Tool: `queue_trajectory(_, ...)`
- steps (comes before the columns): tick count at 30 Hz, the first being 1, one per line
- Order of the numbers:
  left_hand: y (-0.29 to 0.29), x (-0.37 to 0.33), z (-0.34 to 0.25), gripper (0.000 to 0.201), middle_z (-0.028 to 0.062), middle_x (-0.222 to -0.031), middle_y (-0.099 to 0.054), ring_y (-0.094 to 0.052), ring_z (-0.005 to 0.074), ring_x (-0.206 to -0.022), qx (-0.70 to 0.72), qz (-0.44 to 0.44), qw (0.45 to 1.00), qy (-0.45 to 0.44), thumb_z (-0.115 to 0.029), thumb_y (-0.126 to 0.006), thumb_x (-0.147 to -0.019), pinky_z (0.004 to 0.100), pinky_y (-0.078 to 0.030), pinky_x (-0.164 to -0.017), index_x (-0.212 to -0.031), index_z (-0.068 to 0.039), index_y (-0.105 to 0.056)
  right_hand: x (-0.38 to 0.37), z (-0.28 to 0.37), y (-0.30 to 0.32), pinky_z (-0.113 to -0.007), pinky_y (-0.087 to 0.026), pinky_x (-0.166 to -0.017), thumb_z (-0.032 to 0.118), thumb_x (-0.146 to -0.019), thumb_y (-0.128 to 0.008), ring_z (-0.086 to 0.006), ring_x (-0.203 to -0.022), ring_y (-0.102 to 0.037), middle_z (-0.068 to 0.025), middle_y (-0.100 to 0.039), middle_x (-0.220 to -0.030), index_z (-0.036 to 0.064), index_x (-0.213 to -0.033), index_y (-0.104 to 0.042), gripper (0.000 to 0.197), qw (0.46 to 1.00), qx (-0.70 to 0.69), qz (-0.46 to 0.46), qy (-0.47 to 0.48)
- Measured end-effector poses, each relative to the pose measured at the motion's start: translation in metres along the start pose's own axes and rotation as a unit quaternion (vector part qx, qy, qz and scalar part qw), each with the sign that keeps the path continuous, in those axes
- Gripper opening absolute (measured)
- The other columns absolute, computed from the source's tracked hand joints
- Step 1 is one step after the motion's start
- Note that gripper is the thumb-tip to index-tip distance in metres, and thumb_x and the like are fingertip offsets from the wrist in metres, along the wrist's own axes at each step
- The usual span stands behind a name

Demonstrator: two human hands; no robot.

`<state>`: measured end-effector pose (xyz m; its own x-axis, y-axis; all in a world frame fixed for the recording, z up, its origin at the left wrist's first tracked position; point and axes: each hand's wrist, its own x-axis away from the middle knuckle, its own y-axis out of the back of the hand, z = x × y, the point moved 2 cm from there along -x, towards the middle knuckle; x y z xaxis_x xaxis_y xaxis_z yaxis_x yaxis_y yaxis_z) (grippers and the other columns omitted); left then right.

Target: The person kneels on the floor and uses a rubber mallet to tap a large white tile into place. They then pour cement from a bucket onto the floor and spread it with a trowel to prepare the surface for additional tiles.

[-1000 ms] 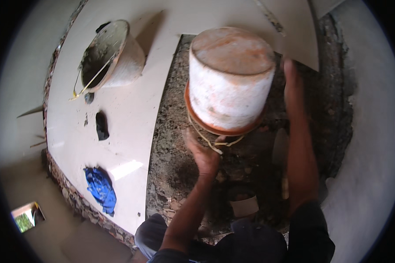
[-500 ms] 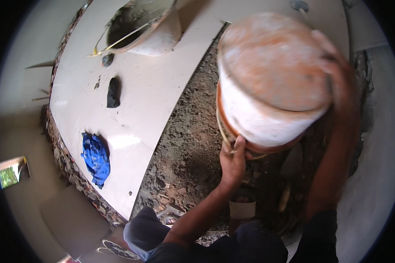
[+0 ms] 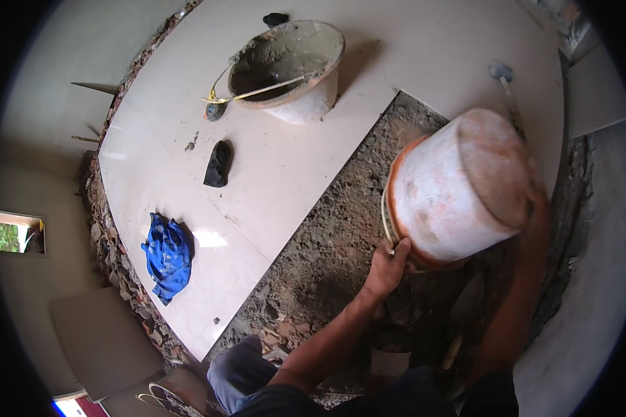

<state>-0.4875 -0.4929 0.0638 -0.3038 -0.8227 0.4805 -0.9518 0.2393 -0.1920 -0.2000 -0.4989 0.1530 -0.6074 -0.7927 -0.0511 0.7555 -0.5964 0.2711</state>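
A white bucket with orange-brown stains is tipped over the bed of grey mortar, its base up and to the right, its mouth toward the lower left. My left hand is closed on its rim, beside the thin handle, thumb on top. Against the base at the right is my right hand, dark and blurred, its fingers mostly hidden behind the bucket. What lies inside the bucket cannot be seen. Below it, a trowel with a wooden handle lies on the mortar near a small pale container.
Large pale tiles border the mortar. On them stand a second bucket with grey mortar inside, a blue cloth, a black object and a mallet. Rubble lines the left edge; another bucket sits lower left.
The bucket has tilted further, its base swinging down to the right. My right hand has moved lower along with it; my left hand keeps its hold on the rim. The view has shifted.
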Motion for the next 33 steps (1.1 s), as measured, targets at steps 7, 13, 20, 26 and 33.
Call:
queue_trajectory(7,-0.022,-0.021,-0.019,0.036,0.0091,-0.075,-0.065,-0.064,0.0147,-0.063,-0.077,0.040,0.996,0.033,-0.032,-0.054,-0.096,0.0291,-0.051,-0.059,-0.103,0.003,-0.059,-0.001,-0.026,0.033,-0.037,-0.034,-0.106,0.020,-0.095,-0.043,-0.0253,-0.124,-0.046,-0.0144,-0.051,-0.133,0.0011,-0.132,-0.053,0.042,0.997,-0.028,-0.031,-0.059)
queue_trajectory(13,-0.032,0.025,-0.046,0.050,0.0165,-0.082,-0.069,-0.070,0.0241,-0.073,-0.138,0.060,0.989,-0.010,-0.043,-0.057,-0.094,0.0368,-0.055,-0.066,-0.111,0.004,-0.056,0.019,0.023,0.066,-0.037,-0.033,-0.106,0.026,-0.098,-0.043,-0.0264,-0.121,-0.048,-0.0115,-0.050,-0.134,0.0018,-0.131,-0.053,0.042,0.930,0.326,0.083,0.150)
queue_trajectory(20,0.020,0.229,-0.220,0.027,0.0121,-0.095,-0.056,-0.055,0.0309,-0.094,-0.179,-0.067,0.968,-0.162,-0.030,-0.066,-0.086,0.0442,-0.041,-0.084,-0.100,-0.007,-0.058,0.124,0.116,0.050,-0.042,-0.036,-0.105,0.037,-0.097,-0.044,-0.0299,-0.122,-0.049,-0.0148,-0.047,-0.138,0.0055,-0.138,-0.044,0.052,0.961,-0.010,0.065,-0.270)
queue_trajectory(26,0.128,0.438,-0.336,0.042,0.0138,-0.090,-0.064,-0.062,0.0244,-0.085,-0.034,-0.250,0.968,-0.004,-0.031,-0.073,-0.084,0.0391,-0.050,-0.078,-0.109,-0.003,-0.055,0.260,0.257,-0.048,-0.045,-0.038,-0.105,0.046,-0.096,-0.045,-0.0329,-0.123,-0.050,-0.0176,-0.044,-0.141,0.0087,-0.144,-0.037,0.061,0.850,-0.072,0.291,-0.432)
queue_trajectory(33,0.253,0.746,-0.423,0.022,0.0055,-0.090,-0.060,-0.057,0.0131,-0.087,-0.084,-0.595,0.798,0.048,-0.007,-0.065,-0.084,0.0320,-0.050,-0.078,-0.104,-0.003,-0.056,0.275,0.346,-0.066,-0.048,-0.043,-0.095,0.057,-0.092,-0.048,-0.0365,-0.118,-0.054,-0.0199,-0.043,-0.142,0.0128,-0.148,-0.030,0.074,0.738,0.212,0.571,-0.289)
